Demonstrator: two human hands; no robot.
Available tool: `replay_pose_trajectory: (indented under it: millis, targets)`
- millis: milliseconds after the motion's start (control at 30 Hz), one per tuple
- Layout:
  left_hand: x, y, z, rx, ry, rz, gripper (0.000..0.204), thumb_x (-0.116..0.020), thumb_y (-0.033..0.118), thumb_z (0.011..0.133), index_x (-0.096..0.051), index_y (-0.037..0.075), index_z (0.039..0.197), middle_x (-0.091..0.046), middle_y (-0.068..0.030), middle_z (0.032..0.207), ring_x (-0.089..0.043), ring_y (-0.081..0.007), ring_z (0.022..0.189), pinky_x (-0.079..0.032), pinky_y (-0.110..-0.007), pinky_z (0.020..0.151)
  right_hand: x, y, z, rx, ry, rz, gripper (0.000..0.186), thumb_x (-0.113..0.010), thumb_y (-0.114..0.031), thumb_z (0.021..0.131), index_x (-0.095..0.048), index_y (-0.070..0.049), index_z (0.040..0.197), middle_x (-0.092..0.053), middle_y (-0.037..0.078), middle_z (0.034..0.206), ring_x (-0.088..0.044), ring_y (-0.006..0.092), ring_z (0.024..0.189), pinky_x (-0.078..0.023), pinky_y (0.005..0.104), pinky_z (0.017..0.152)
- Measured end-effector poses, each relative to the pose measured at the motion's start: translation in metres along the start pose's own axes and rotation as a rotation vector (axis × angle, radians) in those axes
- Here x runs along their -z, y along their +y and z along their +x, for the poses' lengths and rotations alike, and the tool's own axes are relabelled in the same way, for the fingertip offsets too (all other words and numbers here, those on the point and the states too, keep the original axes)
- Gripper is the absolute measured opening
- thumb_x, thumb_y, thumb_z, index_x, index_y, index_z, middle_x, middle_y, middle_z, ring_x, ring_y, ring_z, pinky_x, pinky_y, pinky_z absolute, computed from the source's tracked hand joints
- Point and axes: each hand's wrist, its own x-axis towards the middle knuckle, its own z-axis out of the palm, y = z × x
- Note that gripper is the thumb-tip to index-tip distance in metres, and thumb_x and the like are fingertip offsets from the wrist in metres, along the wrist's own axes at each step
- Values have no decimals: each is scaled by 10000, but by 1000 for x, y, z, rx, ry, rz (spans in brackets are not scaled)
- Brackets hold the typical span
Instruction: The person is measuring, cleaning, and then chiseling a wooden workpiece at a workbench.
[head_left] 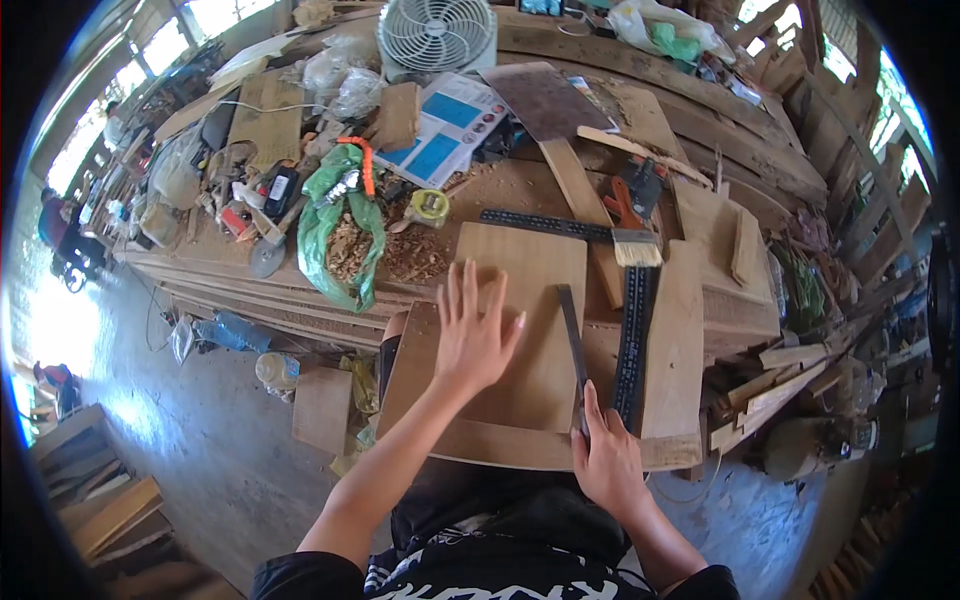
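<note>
My left hand (472, 335) lies with fingers spread on a square pale wooden board (530, 260), which rests on a larger wooden piece (415, 380) at the workbench's near side. My right hand (605, 455) grips a long dark flat bar, perhaps a file (569, 325), along the board's right edge. Just right of it lies a black metal square (633, 340), one arm stretching behind the board, with a paintbrush (635, 250) over its corner. A narrow plank (668, 355) sits further right.
The bench (180, 260) carries a green bag of shavings (335, 255), tape measure (428, 207), paper, tools and a fan (437, 35). Lumber stacks (770, 400) stand right and lower left (110, 510). People (60, 225) are at the far left. A jug (278, 372) is below the bench.
</note>
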Motion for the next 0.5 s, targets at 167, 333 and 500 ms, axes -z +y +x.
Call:
replay_pose_trajectory:
  millis: [167, 333, 500]
  targets:
    - [1, 4, -4, 54, 11, -54, 681, -551, 436, 1048, -403, 46, 1586, -203, -311, 1690, -164, -518, 1570, -204, -637, 1248, 4, -4, 42, -41, -98, -202, 774, -626, -167, 970, -261, 7, 1630, -671, 244, 851, -683, 426, 747, -568, 533, 705]
    - [1, 3, -5, 67, 51, -93, 657, -540, 434, 1054, -426, 42, 1569, -230, -303, 1685, -186, -511, 1568, -230, -621, 1244, -5, -14, 31, -23, -187, -253, 832, -606, -223, 989, -164, 32, 1646, -693, 259, 798, -700, 441, 741, -567, 553, 699]
    - [-2, 6, -5, 78, 63, -82, 641, -530, 392, 1048, -428, 32, 1568, -203, -289, 1696, -176, -486, 1577, -217, -626, 1250, -15, -16, 22, -60, -230, -216, 869, -616, -246, 976, -145, 38, 1649, -698, 263, 787, -700, 447, 731, -569, 552, 705]
